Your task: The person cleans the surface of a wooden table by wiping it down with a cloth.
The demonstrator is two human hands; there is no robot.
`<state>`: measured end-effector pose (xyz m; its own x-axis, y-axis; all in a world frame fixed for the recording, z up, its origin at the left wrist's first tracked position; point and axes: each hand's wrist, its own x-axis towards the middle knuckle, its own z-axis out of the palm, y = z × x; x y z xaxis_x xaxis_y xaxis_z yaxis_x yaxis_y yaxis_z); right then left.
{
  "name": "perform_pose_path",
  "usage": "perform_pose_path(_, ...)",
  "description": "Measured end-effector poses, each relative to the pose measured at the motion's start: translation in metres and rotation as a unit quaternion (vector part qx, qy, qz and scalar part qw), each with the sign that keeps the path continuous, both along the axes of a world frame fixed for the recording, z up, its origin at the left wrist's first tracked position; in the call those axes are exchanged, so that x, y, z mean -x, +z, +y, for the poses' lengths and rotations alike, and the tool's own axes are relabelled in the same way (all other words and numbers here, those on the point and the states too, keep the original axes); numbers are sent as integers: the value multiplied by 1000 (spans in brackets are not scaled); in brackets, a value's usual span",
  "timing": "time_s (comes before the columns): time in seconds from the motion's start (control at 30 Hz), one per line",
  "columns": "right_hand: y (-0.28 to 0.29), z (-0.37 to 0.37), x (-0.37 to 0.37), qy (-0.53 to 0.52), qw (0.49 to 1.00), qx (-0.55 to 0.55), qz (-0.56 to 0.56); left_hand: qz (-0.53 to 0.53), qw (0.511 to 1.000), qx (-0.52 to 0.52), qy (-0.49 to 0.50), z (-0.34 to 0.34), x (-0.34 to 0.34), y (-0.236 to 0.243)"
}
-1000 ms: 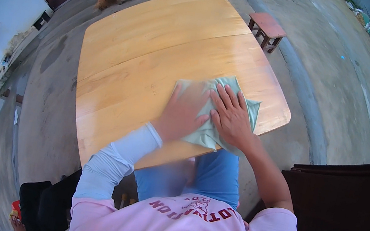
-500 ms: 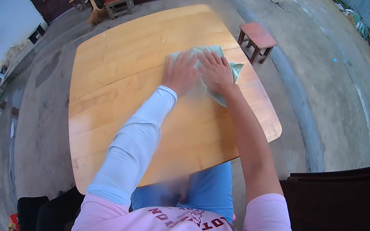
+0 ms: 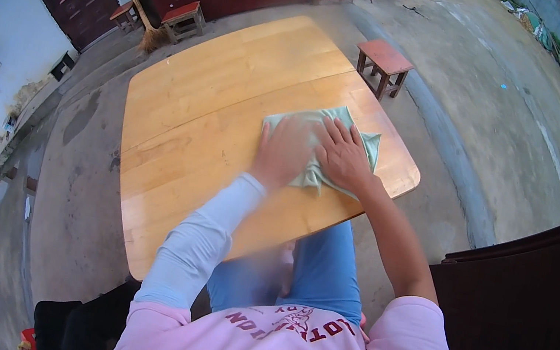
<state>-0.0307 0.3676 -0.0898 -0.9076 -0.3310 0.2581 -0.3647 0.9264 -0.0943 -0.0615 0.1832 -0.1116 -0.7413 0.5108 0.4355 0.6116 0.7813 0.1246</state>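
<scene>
A pale green cloth (image 3: 312,176) lies spread and wrinkled on the right part of a light wooden table (image 3: 200,116). My right hand (image 3: 345,158) presses flat on the cloth, fingers stretched and slightly apart. Beside it, my left hand (image 3: 284,152) rests on the cloth's left part. A hazy patch blurs its fingers, though they look laid out flat. The left forearm wears a light blue sleeve (image 3: 197,243), while the right forearm is bare.
A red-topped stool (image 3: 384,57) stands beyond the table's far right side. Two more stools (image 3: 184,13) (image 3: 124,15) and a straw broom (image 3: 152,38) are at the far left. A dark brown panel (image 3: 510,313) occupies the lower right, and concrete ground surrounds the table.
Both hands have drawn the cloth nearer to me and slightly right across the tabletop. The view has shifted a little as well.
</scene>
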Motion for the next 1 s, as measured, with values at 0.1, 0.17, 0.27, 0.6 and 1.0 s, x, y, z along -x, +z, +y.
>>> perform_pose_path(0.1, 8, 4, -57, -8, 1000, 19, -13, -6, 999, 18, -45, 0, -53, 7)
perform_pose_path(0.17, 9, 9, -91, -30, 997, 46, -56, -18, 997, 44, -56, 8, -81, 12)
perform_pose_path(0.27, 2, 17, -125, -61, 997, 50, 20, -41, 994, 45, -97, 22, -103, 17)
perform_pose_path(0.6, -7, 64, -78, -146, 982, 99, 65, -17, 985, -35, -165, 85, -40, -1)
perform_pose_path(1.0, -7, 74, 81, -70, 997, 19, -4, 18, 998, 33, -58, 92, 79, 0)
